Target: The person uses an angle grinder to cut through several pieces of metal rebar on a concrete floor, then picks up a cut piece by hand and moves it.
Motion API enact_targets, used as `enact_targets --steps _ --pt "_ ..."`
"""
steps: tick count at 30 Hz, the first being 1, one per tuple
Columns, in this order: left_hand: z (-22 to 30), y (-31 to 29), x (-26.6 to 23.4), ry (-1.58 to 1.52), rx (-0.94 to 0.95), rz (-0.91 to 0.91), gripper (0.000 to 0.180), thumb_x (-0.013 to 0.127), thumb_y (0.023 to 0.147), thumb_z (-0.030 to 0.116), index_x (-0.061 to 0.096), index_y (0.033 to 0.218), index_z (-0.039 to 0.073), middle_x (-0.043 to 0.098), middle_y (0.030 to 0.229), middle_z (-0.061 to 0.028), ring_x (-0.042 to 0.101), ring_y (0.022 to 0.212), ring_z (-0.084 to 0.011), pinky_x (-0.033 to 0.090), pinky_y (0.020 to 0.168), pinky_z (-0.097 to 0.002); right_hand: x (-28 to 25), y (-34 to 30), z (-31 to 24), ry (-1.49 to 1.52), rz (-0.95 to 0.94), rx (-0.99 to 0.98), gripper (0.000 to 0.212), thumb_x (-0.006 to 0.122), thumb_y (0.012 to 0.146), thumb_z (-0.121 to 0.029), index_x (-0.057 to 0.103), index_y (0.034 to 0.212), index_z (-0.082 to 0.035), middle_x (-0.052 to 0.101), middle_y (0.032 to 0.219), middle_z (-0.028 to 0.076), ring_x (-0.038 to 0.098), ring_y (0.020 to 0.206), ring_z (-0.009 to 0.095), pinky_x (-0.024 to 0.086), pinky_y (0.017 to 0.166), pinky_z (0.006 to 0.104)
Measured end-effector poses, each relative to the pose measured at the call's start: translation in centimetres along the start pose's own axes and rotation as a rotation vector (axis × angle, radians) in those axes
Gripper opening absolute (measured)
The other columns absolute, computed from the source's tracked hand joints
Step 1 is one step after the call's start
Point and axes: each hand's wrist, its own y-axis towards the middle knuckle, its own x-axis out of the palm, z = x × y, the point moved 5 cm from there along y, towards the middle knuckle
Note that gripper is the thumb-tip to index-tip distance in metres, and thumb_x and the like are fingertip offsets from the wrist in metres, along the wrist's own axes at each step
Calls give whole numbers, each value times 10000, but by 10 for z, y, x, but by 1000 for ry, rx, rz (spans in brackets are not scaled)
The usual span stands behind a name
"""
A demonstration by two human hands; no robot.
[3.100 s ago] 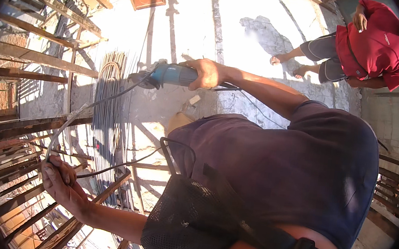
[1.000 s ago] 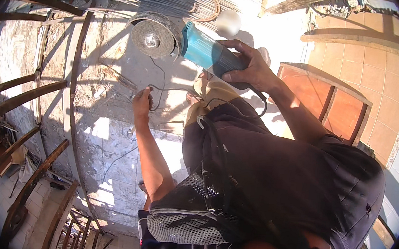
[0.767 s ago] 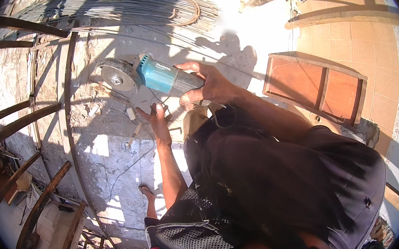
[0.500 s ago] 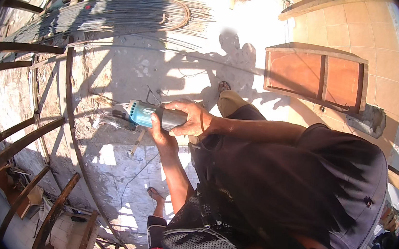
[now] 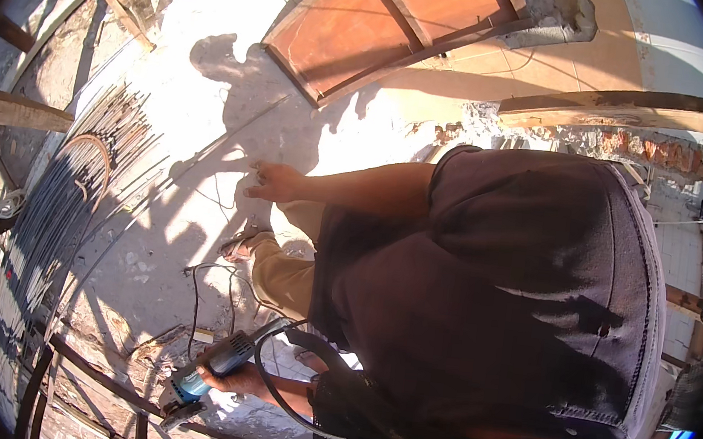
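My left hand [image 5: 223,377], low in the view, is wrapped round an angle grinder [image 5: 195,383] with a teal and dark body. The grinder's head and disc [image 5: 181,414] point down and to the left, away from my body. From its rear end a black cord [image 5: 197,289] loops out over the ground. Higher up, my right hand [image 5: 276,182] hangs away from the grinder, over the sunlit floor. Its fingers are loosely bent and apart, and I see nothing in them. My tan trouser legs [image 5: 281,276] and a sandalled foot [image 5: 237,244] stand between the hands.
A bundle of thin metal rods [image 5: 44,213] lies at the left, with a bent rod [image 5: 104,164] over it. A wood-framed reddish panel [image 5: 397,27] rests at the top. Wooden beams [image 5: 20,109] cross the left side. Broken masonry [image 5: 625,147] edges the right.
My right hand has let go of the grinder and moved away. The left hand has lowered the grinder. The view has turned, with the rods now farther left and the panel nearer the top middle.
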Motion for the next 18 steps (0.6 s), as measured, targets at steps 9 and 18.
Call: enact_targets --steps 9,18 --pt "-134 147 26 226 69 -28 539 689 886 471 622 1159 11 661 1062 -133 662 988 -262 564 841 -410 -23 215 314 191 461 480 1427 771 712 -722 -50 1589 49 219 1589 366 301 1474 478 323 1199 487" --pt "-253 297 68 203 212 -147 508 684 897 460 629 1131 13 667 1026 -129 667 937 -249 563 794 -383 4 382 396 240 631 532 1573 796 596 -795 -93 1583 47 99 1632 322 159 1524 458 240 1227 511"
